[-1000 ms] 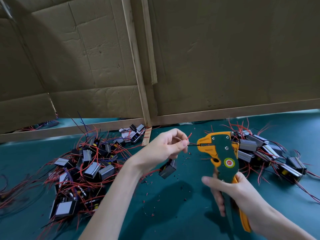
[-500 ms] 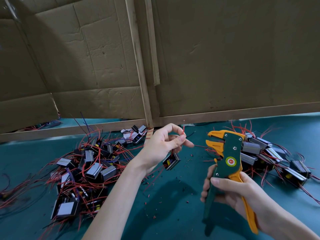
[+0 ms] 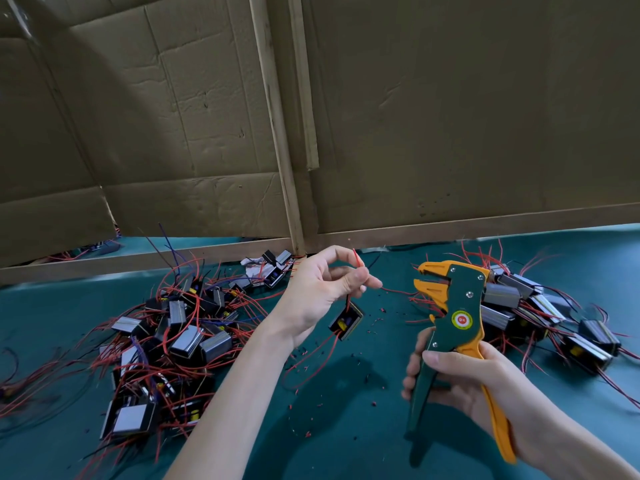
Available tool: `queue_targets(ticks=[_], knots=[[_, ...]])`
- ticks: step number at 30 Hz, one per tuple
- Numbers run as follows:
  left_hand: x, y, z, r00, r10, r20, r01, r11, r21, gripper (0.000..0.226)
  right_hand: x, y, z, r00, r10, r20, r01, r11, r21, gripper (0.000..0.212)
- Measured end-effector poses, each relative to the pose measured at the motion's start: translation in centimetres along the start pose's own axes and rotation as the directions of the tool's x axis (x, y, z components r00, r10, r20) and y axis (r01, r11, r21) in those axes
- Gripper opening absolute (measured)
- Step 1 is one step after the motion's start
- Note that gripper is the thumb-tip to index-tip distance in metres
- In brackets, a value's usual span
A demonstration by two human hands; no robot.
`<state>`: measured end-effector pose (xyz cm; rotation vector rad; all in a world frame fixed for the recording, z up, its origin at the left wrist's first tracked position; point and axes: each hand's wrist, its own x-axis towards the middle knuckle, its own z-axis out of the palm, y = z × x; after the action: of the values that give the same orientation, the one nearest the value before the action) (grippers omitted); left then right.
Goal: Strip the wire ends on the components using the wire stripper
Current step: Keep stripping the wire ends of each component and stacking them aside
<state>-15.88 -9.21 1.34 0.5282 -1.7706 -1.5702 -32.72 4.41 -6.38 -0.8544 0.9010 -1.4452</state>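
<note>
My left hand (image 3: 323, 289) pinches a thin red wire (image 3: 357, 259) between thumb and fingers, its tip pointing up. A small black component (image 3: 346, 321) hangs from that wire just below the hand. My right hand (image 3: 460, 382) grips the handles of the green and orange wire stripper (image 3: 450, 327), held upright with its orange jaws (image 3: 431, 284) apart and pointing left. The jaws sit a short way to the right of the wire, not touching it.
A pile of black and silver components with red wires (image 3: 162, 341) lies on the left of the teal table (image 3: 346, 427). Another pile (image 3: 540, 313) lies behind the stripper on the right. Cardboard panels (image 3: 450, 116) wall off the back. Bits of stripped insulation (image 3: 308, 372) dot the table.
The stripper has come off the wire and its jaws have opened. My left hand lifted, turned the wire tip upward, and the component now hangs lower under it.
</note>
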Motion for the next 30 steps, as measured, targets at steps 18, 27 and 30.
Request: queue_targets(ticks=[18, 27, 30], knots=[[-0.4, 0.8, 0.9, 0.998, 0.061, 0.028, -0.067, 0.951, 0.301, 0.01, -1.0, -0.8, 1.0, 0.997, 0.02, 0.073, -0.017, 0.999, -0.042, 0.053], [-0.6, 1.1, 0.8, 0.991, -0.001, 0.131, -0.053, 0.911, 0.409, 0.008, -1.1, -0.5, 0.9, 0.993, 0.065, 0.094, -0.052, 0.99, -0.128, 0.049], [-0.7, 1.4, 0.6, 0.986, -0.043, 0.159, -0.027, 0.909, 0.415, 0.008, -1.3, -0.7, 1.1, 0.993, 0.069, 0.097, -0.052, 0.984, -0.171, 0.047]])
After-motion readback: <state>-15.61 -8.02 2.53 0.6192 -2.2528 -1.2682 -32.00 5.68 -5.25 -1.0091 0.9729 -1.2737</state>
